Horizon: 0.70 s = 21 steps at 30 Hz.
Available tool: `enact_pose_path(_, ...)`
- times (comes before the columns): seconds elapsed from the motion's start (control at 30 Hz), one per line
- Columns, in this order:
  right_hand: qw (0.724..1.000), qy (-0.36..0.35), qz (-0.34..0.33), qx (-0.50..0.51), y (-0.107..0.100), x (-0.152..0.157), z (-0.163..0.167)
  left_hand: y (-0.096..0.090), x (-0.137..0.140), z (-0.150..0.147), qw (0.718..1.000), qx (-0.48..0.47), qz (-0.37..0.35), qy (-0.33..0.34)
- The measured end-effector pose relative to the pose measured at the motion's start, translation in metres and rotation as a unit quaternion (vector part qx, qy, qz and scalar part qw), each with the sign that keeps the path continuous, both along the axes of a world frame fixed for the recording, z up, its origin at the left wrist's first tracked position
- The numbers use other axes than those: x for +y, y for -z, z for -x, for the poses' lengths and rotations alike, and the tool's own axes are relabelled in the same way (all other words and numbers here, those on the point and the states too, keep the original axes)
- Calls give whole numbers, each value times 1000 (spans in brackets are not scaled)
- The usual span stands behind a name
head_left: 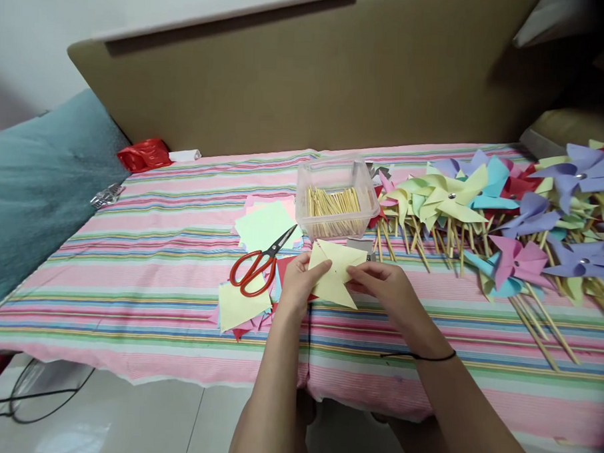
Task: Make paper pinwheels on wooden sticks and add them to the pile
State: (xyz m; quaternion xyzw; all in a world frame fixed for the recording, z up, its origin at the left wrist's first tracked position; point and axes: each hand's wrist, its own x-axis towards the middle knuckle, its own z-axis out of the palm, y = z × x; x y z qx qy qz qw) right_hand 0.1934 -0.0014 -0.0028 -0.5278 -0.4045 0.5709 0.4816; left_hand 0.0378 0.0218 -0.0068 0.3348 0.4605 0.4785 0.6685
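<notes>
left hand (298,280): thumb over the left side of cut yellow paper (338,273), gripping it | right hand (383,283): pinching its right edge | paper: held between both hands | scissors (254,272): just left of left hand | clear tub (371,206) of sticks (333,204): beyond both hands | finished pinwheels (452,197): right of and beyond right hand

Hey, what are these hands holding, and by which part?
A cut piece of yellow paper: the left hand grips its left side, the right hand its right edge.
</notes>
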Motion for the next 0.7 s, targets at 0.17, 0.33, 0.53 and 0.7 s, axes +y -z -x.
enact_pose_path(0.17,998,48,-24,-27,-1,1,7,-1,-1,1,1000,-9,-9,9)
enact_pose_path(0.33,994,70,-27,-75,-2,1,8,-5,-2,2,1000,14,1,4)
enact_pose_path(0.53,995,53,-34,-73,1,2,10,-2,0,0,998,56,-13,-2)
enact_pose_path(0.7,995,99,-4,19,-1,3,14,-5,-2,-6,998,11,-6,-61)
